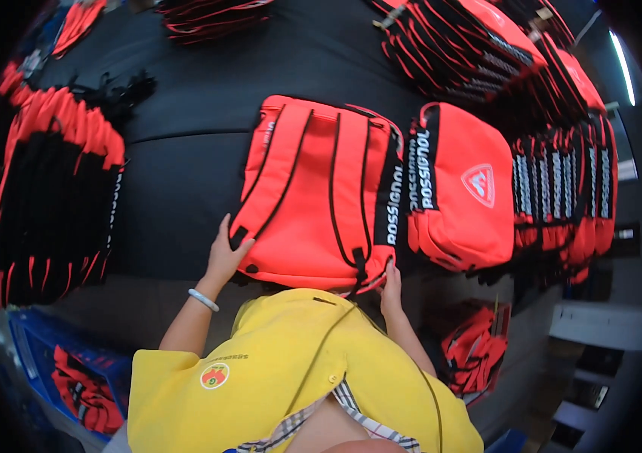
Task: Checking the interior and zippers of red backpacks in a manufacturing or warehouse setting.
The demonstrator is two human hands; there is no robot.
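A coral-red backpack (313, 200) lies on the dark table in front of me, its two shoulder straps facing up and a black side band with white lettering on its right. At its lower left corner, my left hand (226, 255) grips the edge, thumb on top near the strap's end and a finger along the side. My right hand (391, 288) holds the lower right corner, fingers against the side; part of that hand is hidden. A pale bracelet (204, 300) circles my left wrist.
Another red backpack (472, 189) lies just right, beside a row of similar ones (562, 177). More are stacked (460, 49) at the far right. A black-and-red pile (53, 196) stands left on the table (177, 174). Below, a blue crate (30, 340) holds red pieces.
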